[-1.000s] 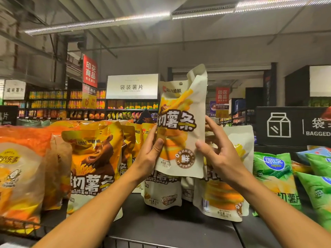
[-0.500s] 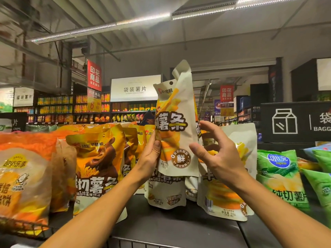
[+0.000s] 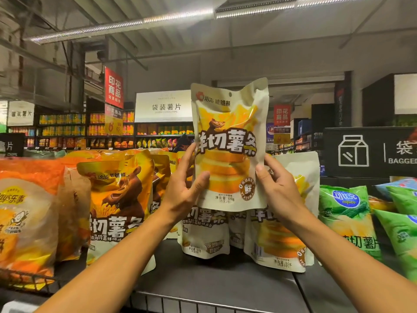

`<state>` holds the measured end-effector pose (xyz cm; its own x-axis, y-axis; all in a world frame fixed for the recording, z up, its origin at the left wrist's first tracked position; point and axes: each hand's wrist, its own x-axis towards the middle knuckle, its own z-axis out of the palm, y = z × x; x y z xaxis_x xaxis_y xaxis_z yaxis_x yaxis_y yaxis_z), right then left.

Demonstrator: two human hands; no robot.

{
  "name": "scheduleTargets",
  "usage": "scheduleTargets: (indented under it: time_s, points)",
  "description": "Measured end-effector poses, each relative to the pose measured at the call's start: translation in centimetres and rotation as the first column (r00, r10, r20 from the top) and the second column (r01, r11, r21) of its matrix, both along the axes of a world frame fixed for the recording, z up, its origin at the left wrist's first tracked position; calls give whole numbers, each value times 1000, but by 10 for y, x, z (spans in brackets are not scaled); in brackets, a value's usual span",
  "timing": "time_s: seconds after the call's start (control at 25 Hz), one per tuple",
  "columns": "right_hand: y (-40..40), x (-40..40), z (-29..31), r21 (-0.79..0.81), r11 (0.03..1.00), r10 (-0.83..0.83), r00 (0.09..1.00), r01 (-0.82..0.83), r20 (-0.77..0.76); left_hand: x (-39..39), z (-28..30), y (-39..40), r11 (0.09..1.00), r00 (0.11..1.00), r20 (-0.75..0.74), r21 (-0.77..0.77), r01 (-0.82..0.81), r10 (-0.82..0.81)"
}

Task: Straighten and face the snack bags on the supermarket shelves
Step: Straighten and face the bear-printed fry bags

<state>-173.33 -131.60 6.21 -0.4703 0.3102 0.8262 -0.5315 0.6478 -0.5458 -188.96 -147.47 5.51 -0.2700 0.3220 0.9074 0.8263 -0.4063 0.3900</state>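
At far left an orange chip bag (image 3: 24, 213) leans beside a yellow fries bag (image 3: 117, 206) on the dark shelf (image 3: 203, 274). The left hand (image 3: 182, 188) grasps the left edge of a raised white fries bag (image 3: 228, 150), front facing the camera, above the shelf; the right hand (image 3: 277, 186) grasps its right edge. Green chip bags (image 3: 347, 213) lie at right.

snack bag (image 3: 230, 145): edge-on → front facing | right hand (image 3: 279, 190): apart → gripping
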Motion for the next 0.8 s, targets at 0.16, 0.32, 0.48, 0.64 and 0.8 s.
scheduleTargets:
  time_s: [0.16, 0.32, 0.48, 0.64, 0.8]
  points:
    - [16, -5, 0, -140, 989, -50, 999, 49, -3, 8, -2, -1, 1000, 993, -121, -17, 14, -15]
    - [18, -4, 1, -186, 982, -42, 999, 38, -15, 15, -3, 0, 999, 980, -197, -45, -2, -7]
    - [17, -5, -1, -179, 984, 17, 999, -23, -36, 19, 0, -3, 999, 972, -235, -38, -12, 3]
    - [13, -3, 1, -143, 989, 13, 999, -20, -49, 15, -2, -3, 998, 984, -175, -65, 10, -21]
    - [12, 2, 0, -85, 996, 22, 998, -28, -65, 4, -5, 2, 994, 994, -95, -104, 39, -48]
